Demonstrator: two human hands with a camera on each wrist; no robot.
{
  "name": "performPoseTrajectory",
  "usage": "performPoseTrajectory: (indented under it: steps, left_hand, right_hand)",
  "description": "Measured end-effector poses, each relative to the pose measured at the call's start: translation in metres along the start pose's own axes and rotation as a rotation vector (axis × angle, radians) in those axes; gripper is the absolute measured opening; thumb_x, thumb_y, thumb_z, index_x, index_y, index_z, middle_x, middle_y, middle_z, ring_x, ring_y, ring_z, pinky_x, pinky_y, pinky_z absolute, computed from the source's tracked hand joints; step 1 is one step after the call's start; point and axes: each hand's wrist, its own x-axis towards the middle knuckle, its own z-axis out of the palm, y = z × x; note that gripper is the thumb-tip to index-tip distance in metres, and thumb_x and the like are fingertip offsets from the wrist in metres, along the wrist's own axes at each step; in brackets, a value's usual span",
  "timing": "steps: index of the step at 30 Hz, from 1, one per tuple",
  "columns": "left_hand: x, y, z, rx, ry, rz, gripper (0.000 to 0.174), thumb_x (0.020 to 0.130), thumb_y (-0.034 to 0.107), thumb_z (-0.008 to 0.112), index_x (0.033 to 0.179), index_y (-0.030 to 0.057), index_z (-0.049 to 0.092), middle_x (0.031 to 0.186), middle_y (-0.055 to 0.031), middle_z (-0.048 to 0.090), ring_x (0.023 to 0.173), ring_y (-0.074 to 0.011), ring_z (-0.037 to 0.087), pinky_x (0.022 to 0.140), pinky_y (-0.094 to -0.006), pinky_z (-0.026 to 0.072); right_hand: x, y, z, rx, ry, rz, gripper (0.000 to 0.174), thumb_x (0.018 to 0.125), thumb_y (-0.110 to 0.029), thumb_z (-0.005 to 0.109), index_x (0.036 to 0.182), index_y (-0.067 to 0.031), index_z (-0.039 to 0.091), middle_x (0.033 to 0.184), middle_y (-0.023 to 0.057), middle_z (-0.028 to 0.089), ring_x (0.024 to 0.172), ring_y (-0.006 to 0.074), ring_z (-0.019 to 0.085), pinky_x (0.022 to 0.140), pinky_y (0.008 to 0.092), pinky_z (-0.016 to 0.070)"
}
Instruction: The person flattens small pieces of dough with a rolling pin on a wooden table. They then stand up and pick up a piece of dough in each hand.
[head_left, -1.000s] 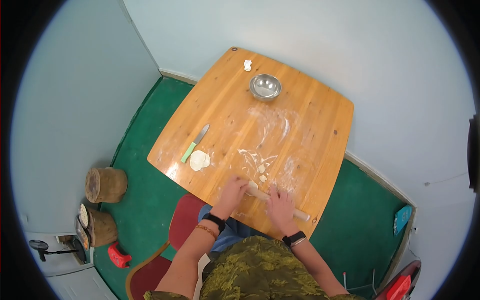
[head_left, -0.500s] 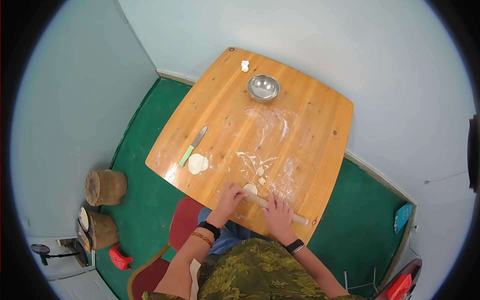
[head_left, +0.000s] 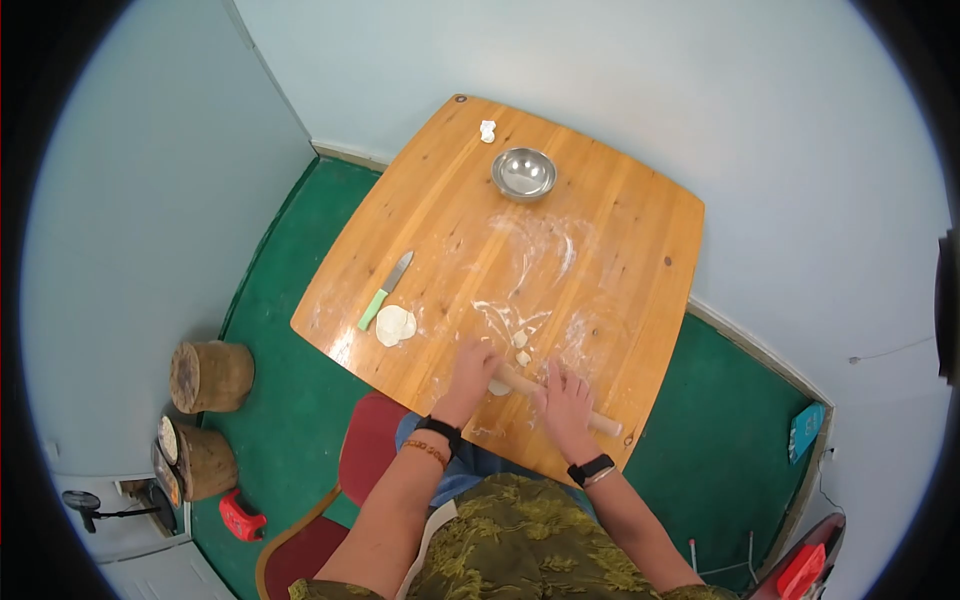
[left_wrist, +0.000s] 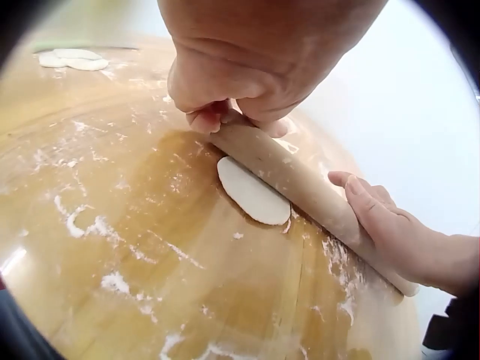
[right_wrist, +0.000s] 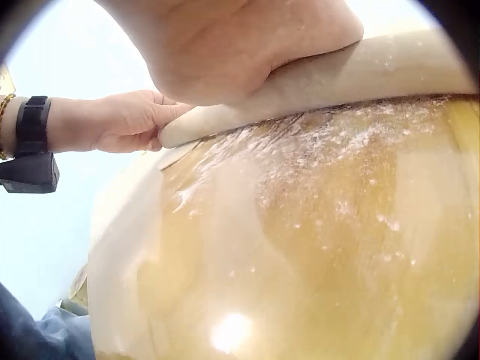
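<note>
My left hand [head_left: 472, 372] pinches the left end of a wooden rolling pin [left_wrist: 296, 178], its fingers curled there. Across the pin's right part lies my right hand [head_left: 566, 402], pressing with its palm and its fingers fairly straight. A flat oval dough wrapper [left_wrist: 251, 193] rests on the table along the near side of the pin, which overlaps its edge in the left wrist view. Just beyond the pin are two small dough pieces [head_left: 522, 357]. Further left, overlapping rolled dough rounds [head_left: 395, 325] lie beside a green-handled knife [head_left: 386, 290].
The wooden table [head_left: 620, 220] carries streaks of flour [head_left: 540, 250]. A steel bowl [head_left: 524, 174] and a crumpled white item [head_left: 487, 131] stand towards the back. A red chair [head_left: 370, 450] is at the near left, with wooden stumps [head_left: 212, 376] on the green floor.
The rolling pin has gone back and forth over the wrapper. Half a second ago the wrapper showed beyond the pin; now it shows on the near side. Both hands moved slightly forward with the pin.
</note>
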Motion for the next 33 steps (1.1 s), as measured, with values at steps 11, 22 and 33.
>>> performPoseTrajectory:
  steps: [11, 22, 33]
  left_hand:
    - [-0.034, 0.016, -0.019, 0.013, 0.049, 0.003, 0.009, 0.083, 0.010, 0.066, 0.086, 0.0024, 0.064, 0.089, -0.0156, 0.057, 0.085, -0.0343, 0.056, 0.073, -0.0406, 0.0462]
    - [-0.029, 0.000, 0.000, 0.111, 0.084, -0.192, 0.016, 0.082, 0.012, 0.065, 0.095, 0.0035, 0.064, 0.091, -0.0191, 0.061, 0.091, -0.0377, 0.057, 0.079, -0.0443, 0.0460]
    - [-0.022, -0.004, 0.010, 0.141, 0.004, -0.127, 0.015, 0.077, 0.009, 0.068, 0.090, 0.0050, 0.062, 0.083, -0.0166, 0.061, 0.086, -0.0346, 0.059, 0.074, -0.0436, 0.0470]
  right_hand:
    - [-0.015, -0.021, -0.022, -0.004, -0.050, -0.059, 0.062, 0.077, -0.041, 0.069, 0.128, -0.0105, 0.052, 0.106, 0.0086, 0.055, 0.095, 0.0292, 0.052, 0.081, 0.0444, 0.0407]
    - [-0.003, 0.015, -0.028, 0.357, -0.095, 0.119, 0.039, 0.084, -0.028, 0.067, 0.114, -0.0062, 0.057, 0.102, 0.0147, 0.057, 0.097, 0.0343, 0.055, 0.082, 0.0468, 0.0429]
    - [-0.019, 0.026, -0.023, 0.425, -0.057, 0.195, 0.039, 0.088, -0.027, 0.063, 0.116, -0.0033, 0.054, 0.106, 0.0173, 0.057, 0.098, 0.0369, 0.056, 0.083, 0.0464, 0.0430]
